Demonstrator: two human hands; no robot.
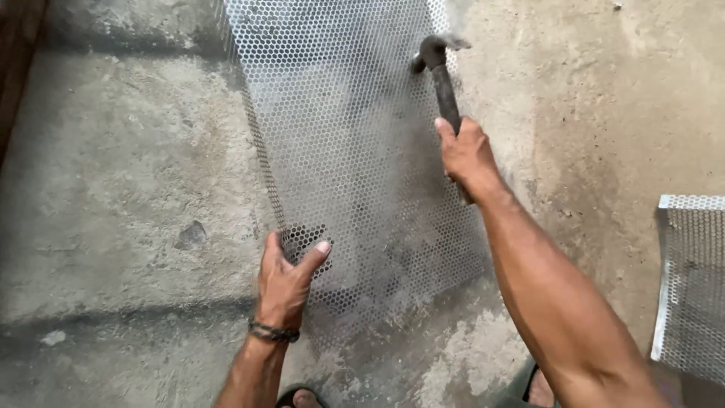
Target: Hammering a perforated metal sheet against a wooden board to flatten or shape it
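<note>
Rough grey concrete floor [113, 166] lies under everything. On it, near the middle, rests a metal sheet full of small holes [355, 136]. The left hand [283, 283] presses on the sheet's near left edge, thumb and fingers spread, not gripping. The right hand [467, 155] is wrapped tight around a hammer [442, 75], its head over the sheet's far right part. This looks like pounding the sheet flat; the next hit needs good aim. Another holed sheet [691, 279] lies at the floor's right edge.
</note>
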